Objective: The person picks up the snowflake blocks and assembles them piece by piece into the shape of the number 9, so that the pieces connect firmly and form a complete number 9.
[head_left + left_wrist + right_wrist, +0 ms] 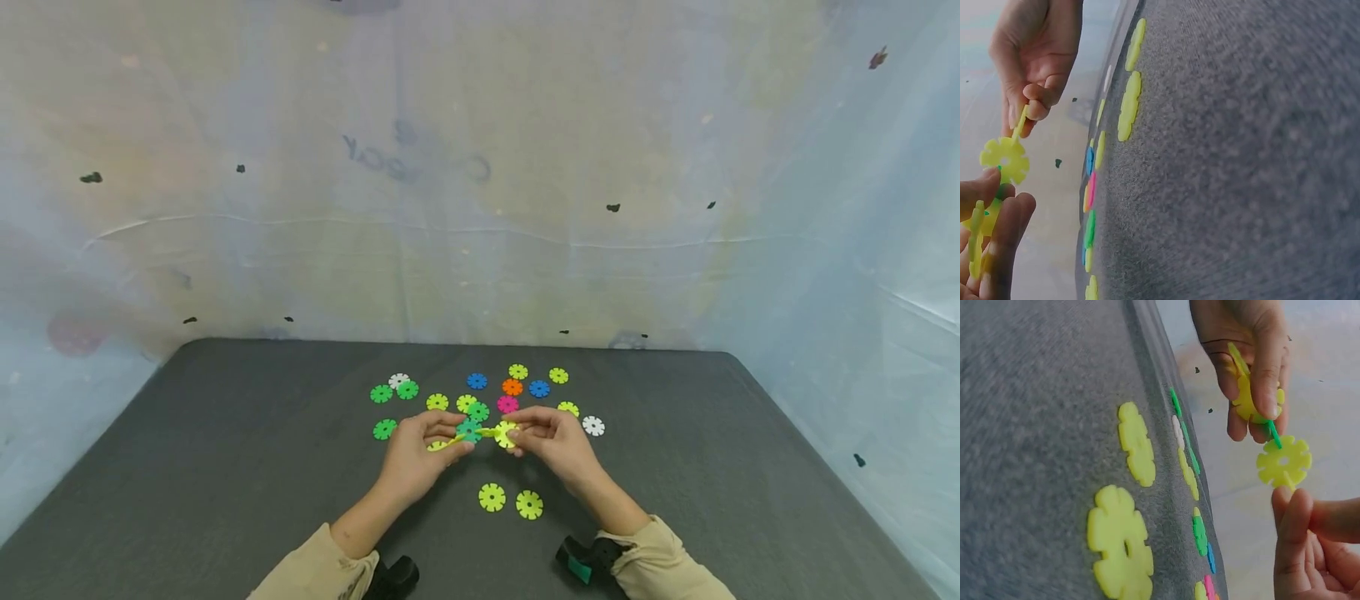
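Observation:
A short chain of slotted plastic snowflake discs hangs in the air between both hands. My left hand [414,457] grips its left part, where a yellow disc [1245,400] sits between thumb and fingers and another yellow one juts out. Beside it is a green disc [469,430], slotted into a middle yellow disc [1005,159]. At the chain's right end, a further yellow disc [506,434] is pinched between thumb and fingers of my right hand [558,446]. It meets the middle disc edge-on; how deep the slots sit cannot be told.
Two loose yellow discs, one left [492,497] and one right [529,504], lie on the dark grey table [262,467] nearer the body. Beyond the hands are scattered green, white, blue, orange, pink and yellow discs, including a pink disc [507,404]. A pale sheet [480,275] hangs behind the table.

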`<state>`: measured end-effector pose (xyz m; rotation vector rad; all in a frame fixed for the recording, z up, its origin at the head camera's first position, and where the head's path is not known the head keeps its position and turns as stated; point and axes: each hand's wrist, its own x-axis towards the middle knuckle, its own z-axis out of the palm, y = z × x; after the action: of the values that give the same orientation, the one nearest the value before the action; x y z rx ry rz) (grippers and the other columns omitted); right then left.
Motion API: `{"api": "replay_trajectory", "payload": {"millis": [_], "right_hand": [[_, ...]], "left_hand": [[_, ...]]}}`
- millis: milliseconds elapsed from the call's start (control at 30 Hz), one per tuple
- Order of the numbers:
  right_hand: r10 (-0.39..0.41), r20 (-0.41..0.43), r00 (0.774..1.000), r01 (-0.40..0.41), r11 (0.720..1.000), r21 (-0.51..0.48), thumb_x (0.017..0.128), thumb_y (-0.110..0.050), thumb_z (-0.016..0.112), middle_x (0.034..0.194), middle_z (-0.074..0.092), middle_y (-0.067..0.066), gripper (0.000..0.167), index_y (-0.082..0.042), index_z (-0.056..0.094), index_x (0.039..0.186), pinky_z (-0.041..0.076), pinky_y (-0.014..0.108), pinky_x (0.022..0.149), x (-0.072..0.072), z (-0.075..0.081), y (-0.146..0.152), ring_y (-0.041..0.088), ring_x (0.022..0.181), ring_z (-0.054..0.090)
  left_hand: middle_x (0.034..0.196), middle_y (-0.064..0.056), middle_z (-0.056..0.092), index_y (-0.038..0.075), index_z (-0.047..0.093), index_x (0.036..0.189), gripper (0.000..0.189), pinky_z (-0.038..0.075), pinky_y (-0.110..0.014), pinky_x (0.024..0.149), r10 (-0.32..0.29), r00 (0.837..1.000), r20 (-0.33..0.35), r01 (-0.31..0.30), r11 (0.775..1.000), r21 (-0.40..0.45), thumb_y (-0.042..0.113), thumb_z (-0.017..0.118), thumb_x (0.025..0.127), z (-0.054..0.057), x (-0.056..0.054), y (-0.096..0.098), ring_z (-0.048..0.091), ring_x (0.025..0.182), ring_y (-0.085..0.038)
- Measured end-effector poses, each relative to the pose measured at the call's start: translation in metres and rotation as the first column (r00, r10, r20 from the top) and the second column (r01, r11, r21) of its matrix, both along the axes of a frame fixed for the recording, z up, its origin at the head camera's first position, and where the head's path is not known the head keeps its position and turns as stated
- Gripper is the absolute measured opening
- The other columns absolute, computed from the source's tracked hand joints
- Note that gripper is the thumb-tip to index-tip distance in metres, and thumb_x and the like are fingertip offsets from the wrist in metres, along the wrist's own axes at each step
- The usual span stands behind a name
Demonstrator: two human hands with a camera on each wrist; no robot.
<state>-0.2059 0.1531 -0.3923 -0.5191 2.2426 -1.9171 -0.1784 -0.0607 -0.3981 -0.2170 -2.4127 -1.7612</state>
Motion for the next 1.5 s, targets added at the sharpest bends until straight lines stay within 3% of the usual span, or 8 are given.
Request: {"api": "replay_trajectory", "payload": {"millis": [300, 433, 633, 800, 933, 1267, 1433, 1500], "right_hand": [[0.002, -0.103, 0.995, 0.0, 1.0, 0.021, 0.09, -0.001, 0.064, 0.086, 0.063, 0.028, 0.027, 0.015, 0.062, 0.111, 0.057, 0.029, 0.067, 0.0029, 0.0045, -0.0039, 0.011, 0.064, 0.064], [0.002, -0.103, 0.995, 0.004, 0.998, 0.06, 0.091, -0.005, 0.064, 0.086, 0.063, 0.024, 0.027, 0.011, 0.063, 0.114, 0.057, 0.035, 0.069, 0.0009, 0.0046, -0.0039, 0.017, 0.066, 0.063], [-0.005, -0.1, 0.995, 0.014, 0.996, 0.09, 0.092, -0.009, 0.064, 0.096, 0.065, 0.023, 0.03, 0.007, 0.064, 0.118, 0.056, 0.04, 0.072, -0.0014, 0.0056, -0.0064, 0.012, 0.069, 0.061], [0.005, -0.093, 0.996, 0.0, 0.999, 0.054, 0.092, -0.008, 0.064, 0.093, 0.063, 0.024, 0.031, 0.009, 0.062, 0.117, 0.057, 0.036, 0.07, -0.0027, 0.0047, -0.0072, 0.017, 0.07, 0.064], [0.001, -0.071, 0.997, 0.0, 1.0, 0.01, 0.091, -0.007, 0.065, 0.092, 0.064, 0.023, 0.032, 0.011, 0.06, 0.116, 0.057, 0.032, 0.068, -0.0041, 0.0021, -0.0068, 0.014, 0.07, 0.064], [0.009, -0.057, 0.998, -0.011, 1.0, -0.026, 0.091, -0.007, 0.065, 0.092, 0.065, 0.017, 0.027, 0.009, 0.062, 0.111, 0.058, 0.038, 0.07, -0.0043, 0.0016, -0.007, 0.017, 0.073, 0.067], [0.03, -0.072, 0.997, -0.032, 0.999, -0.024, 0.091, -0.007, 0.064, 0.093, 0.065, 0.021, 0.026, 0.01, 0.062, 0.111, 0.057, 0.043, 0.072, -0.0037, 0.0012, -0.0079, 0.015, 0.072, 0.067], [0.037, -0.073, 0.997, -0.039, 0.999, -0.031, 0.091, -0.007, 0.064, 0.094, 0.064, 0.024, 0.026, 0.01, 0.062, 0.111, 0.057, 0.042, 0.072, -0.0035, 0.0009, -0.0085, 0.015, 0.071, 0.067]], "left_hand": [[0.1, -0.011, 0.07, 0.006, 0.07, 0.106, 0.03, 0.057, -0.029, 0.07, 0.007, 1.0, -0.026, -0.007, 1.0, -0.028, 0.011, 0.079, 0.078, -0.0024, 0.0017, 0.0005, 0.068, 0.094, -0.027], [0.095, -0.008, 0.071, 0.007, 0.067, 0.104, 0.03, 0.056, -0.026, 0.069, -0.001, 1.0, -0.032, -0.001, 0.999, -0.049, 0.01, 0.08, 0.077, -0.0015, 0.0024, -0.0002, 0.069, 0.087, -0.022], [0.093, -0.006, 0.071, 0.009, 0.063, 0.105, 0.032, 0.051, -0.024, 0.061, -0.041, 0.999, -0.032, 0.038, 0.995, -0.092, 0.011, 0.08, 0.078, 0.0001, 0.0025, 0.0004, 0.067, 0.075, -0.014], [0.095, -0.008, 0.071, 0.01, 0.064, 0.105, 0.032, 0.049, -0.026, 0.058, -0.05, 0.999, -0.017, 0.048, 0.994, -0.096, 0.013, 0.08, 0.078, 0.0002, 0.0014, 0.0016, 0.065, 0.072, -0.011], [0.095, -0.008, 0.071, 0.01, 0.065, 0.106, 0.032, 0.049, -0.026, 0.058, -0.045, 0.999, -0.005, 0.044, 0.995, -0.09, 0.013, 0.08, 0.078, 0.0006, 0.001, 0.0021, 0.065, 0.072, -0.011], [0.1, -0.009, 0.07, 0.009, 0.066, 0.106, 0.03, 0.044, -0.025, 0.048, -0.056, 0.998, -0.009, 0.055, 0.993, -0.1, 0.015, 0.078, 0.08, 0.0016, -0.0004, 0.0032, 0.06, 0.058, -0.008], [0.103, -0.01, 0.071, 0.01, 0.067, 0.104, 0.027, 0.048, -0.024, 0.052, -0.078, 0.997, -0.021, 0.076, 0.993, -0.089, 0.016, 0.078, 0.08, 0.0007, -0.0005, 0.0047, 0.068, 0.069, -0.012], [0.105, -0.009, 0.071, 0.01, 0.067, 0.104, 0.027, 0.052, -0.027, 0.059, -0.09, 0.995, -0.033, 0.087, 0.992, -0.09, 0.017, 0.078, 0.08, 0.0002, -0.0001, 0.0058, 0.07, 0.08, -0.017]]}}
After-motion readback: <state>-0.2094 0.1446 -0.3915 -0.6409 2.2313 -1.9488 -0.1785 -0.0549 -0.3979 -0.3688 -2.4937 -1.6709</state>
